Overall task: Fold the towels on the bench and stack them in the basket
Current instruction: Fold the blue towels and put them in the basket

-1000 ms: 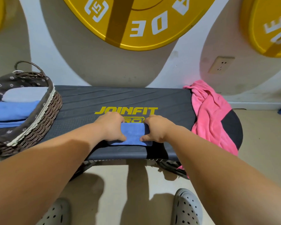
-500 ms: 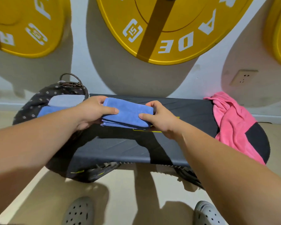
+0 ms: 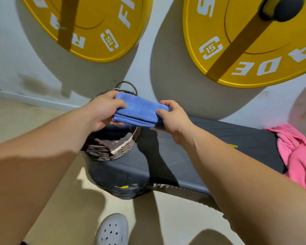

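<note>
A folded blue towel [image 3: 140,111] hangs in the air over the wicker basket [image 3: 120,149], held at both ends. My left hand [image 3: 101,112] grips its left end and my right hand [image 3: 175,119] pinches its right end. The basket stands on the left end of the dark bench [image 3: 210,144]; my hands and the towel hide most of its inside. An unfolded pink towel [image 3: 298,152] lies crumpled on the bench's right end.
Two big yellow weight plates [image 3: 254,41] hang on the white wall behind the bench. Beige floor lies in front, with my grey clog [image 3: 111,230] near the bench's left end. A baseboard runs along the wall at left.
Both hands have lifted the folded blue towel off the bench and carried it left until it is above the basket. The view has swung left with it.
</note>
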